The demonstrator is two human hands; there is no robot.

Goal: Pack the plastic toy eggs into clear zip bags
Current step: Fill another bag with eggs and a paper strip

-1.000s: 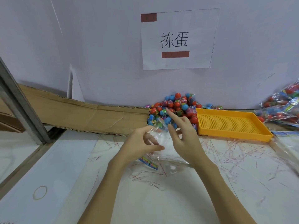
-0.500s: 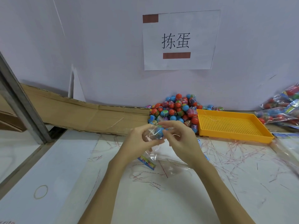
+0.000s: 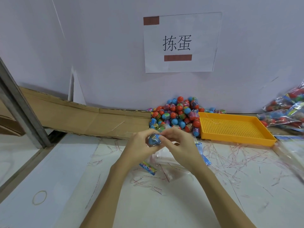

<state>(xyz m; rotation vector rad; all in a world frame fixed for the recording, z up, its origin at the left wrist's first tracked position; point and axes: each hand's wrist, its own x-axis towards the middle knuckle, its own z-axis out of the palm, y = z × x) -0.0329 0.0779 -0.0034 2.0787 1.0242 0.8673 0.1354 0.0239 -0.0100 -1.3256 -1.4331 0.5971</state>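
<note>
A blue toy egg [image 3: 154, 139] sits between both hands at the mouth of a clear zip bag [image 3: 162, 159] that hangs down to the table. My left hand [image 3: 141, 145] curls round the egg and the bag's film. My right hand [image 3: 179, 143] pinches the bag's top edge beside the egg. A heap of red and blue toy eggs [image 3: 177, 114] lies against the wall just behind the hands.
An orange perforated tray [image 3: 236, 127] stands right of the heap. Filled bags of eggs [image 3: 286, 112] pile at the far right. Flat cardboard [image 3: 85, 119] lies at the back left, a rubber band [image 3: 39, 197] at the front left. Red-printed tear strips [image 3: 230, 158] litter the table.
My right hand drew back from the heap with a blue egg and met my left hand at the bag's mouth. The egg now sits lower, in my left hand's grip.
</note>
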